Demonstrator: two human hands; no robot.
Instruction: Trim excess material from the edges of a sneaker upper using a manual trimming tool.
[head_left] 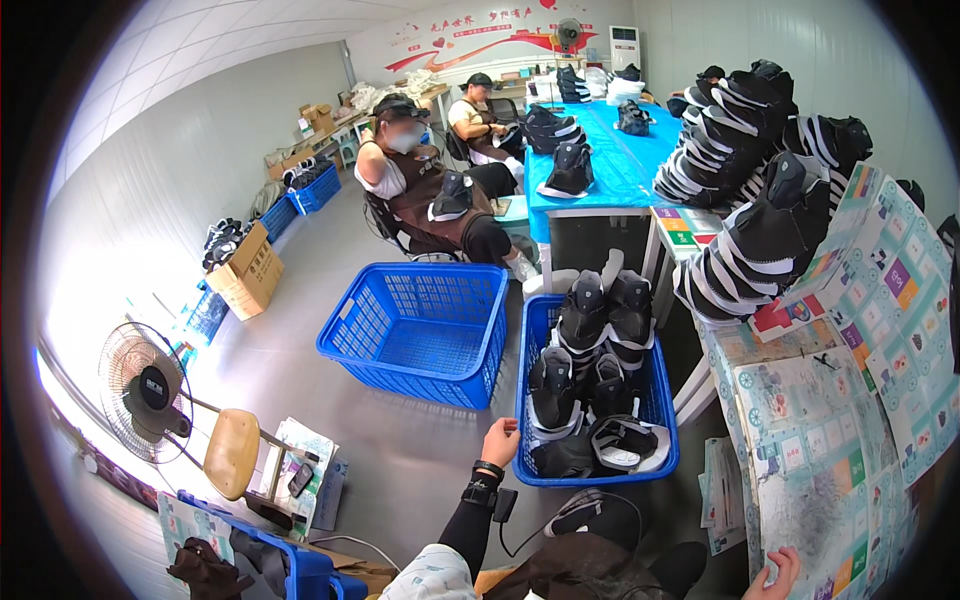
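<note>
My left hand [499, 442], with a black band and a strapped device at the wrist, is beside the left rim of a blue plastic basket [667, 440]. Its fingers are curled in, and nothing shows in them. Black-and-white shoe uppers [583, 318] fill this basket in rows; the nearest one [628, 443] lies with its opening facing up. At the lower right, my right hand [773, 577] is by the edge of the paper-covered table [800, 465], fingers apart, holding nothing visible. A dark piece with a pale edge [592, 512] is near my lap, partly hidden.
Tall stacks of shoe uppers [735, 130] lean on the right table. Left of the filled basket is another blue basket [415, 380]. Two people [425, 190] sit by the blue-topped table [610, 178]. A fan [148, 390] and a wooden chair [232, 453] stand at left.
</note>
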